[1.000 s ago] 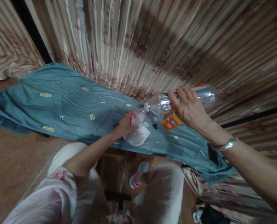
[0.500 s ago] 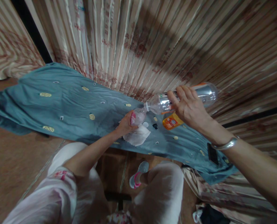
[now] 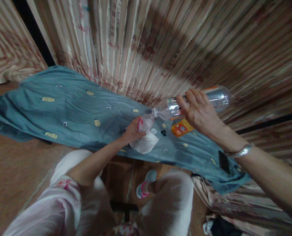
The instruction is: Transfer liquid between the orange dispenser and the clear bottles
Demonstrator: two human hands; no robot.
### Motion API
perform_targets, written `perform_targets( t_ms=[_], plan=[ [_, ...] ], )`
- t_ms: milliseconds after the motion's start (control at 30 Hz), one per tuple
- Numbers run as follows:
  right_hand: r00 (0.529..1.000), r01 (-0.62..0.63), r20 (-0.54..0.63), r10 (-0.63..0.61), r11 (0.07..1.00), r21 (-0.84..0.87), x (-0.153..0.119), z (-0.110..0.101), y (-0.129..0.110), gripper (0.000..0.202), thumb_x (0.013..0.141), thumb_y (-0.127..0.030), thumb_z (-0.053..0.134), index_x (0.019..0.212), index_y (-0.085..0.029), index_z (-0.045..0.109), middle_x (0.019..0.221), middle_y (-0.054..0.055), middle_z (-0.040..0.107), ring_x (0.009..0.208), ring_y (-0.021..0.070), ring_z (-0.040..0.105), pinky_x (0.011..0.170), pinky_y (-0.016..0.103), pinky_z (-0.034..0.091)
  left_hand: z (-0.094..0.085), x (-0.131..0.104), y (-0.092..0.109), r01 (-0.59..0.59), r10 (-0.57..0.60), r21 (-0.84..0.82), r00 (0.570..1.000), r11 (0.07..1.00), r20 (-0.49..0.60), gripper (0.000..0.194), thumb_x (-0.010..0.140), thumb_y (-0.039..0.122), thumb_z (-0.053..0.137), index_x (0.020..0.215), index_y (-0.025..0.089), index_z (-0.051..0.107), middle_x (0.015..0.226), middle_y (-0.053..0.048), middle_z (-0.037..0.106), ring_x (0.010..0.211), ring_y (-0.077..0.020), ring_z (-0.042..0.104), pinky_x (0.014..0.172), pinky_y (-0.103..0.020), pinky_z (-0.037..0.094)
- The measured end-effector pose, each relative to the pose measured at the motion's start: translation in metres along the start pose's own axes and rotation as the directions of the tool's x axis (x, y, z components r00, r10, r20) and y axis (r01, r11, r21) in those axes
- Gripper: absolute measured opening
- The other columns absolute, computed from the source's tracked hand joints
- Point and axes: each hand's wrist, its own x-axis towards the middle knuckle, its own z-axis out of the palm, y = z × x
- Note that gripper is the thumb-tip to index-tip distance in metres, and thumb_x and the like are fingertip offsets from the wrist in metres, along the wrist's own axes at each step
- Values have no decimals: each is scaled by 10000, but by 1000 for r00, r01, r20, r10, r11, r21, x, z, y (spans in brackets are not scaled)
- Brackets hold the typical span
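Note:
My right hand (image 3: 198, 111) grips a large clear plastic bottle (image 3: 164, 109), tilted so that its mouth points left and down. That mouth meets the top of a smaller clear bottle (image 3: 147, 122) with a pink label, which my left hand (image 3: 132, 131) is wrapped around. Whether liquid runs between them I cannot make out. Just below the small bottle lies a crumpled white cloth or tissue (image 3: 145, 143). Beside it are a white cap (image 3: 153, 131) and a small black cap-like piece (image 3: 163, 133). An orange-yellow bottle (image 3: 180, 128) is under my right hand, partly hidden by it.
A teal cloth with pineapple prints (image 3: 77, 111) covers the long narrow surface. A black phone (image 3: 224, 162) lies near its right end. Behind hangs a pleated striped curtain (image 3: 126, 49). My knees are close to the front edge, and a dark bag-like item (image 3: 222, 226) sits at lower right.
The back end of the large bottle has risen very slightly, along with my right hand. Otherwise the two bottles stay mouth to mouth as before.

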Motion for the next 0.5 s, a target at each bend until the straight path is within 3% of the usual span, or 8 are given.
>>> perform_targets(
  t_ms=[500],
  plan=[
    [1000, 17, 16, -17, 1000, -23, 3, -4, 0, 473, 1006, -171, 420, 1470, -78, 440, 1377, 279, 585, 1353, 388, 485, 1073, 612, 428, -2, 1, 8, 44, -44, -4, 999, 999, 15, 921, 537, 379, 837, 1399, 205, 566, 1336, -156, 686, 1256, -397, 656, 1113, -531, 507]
  ],
)
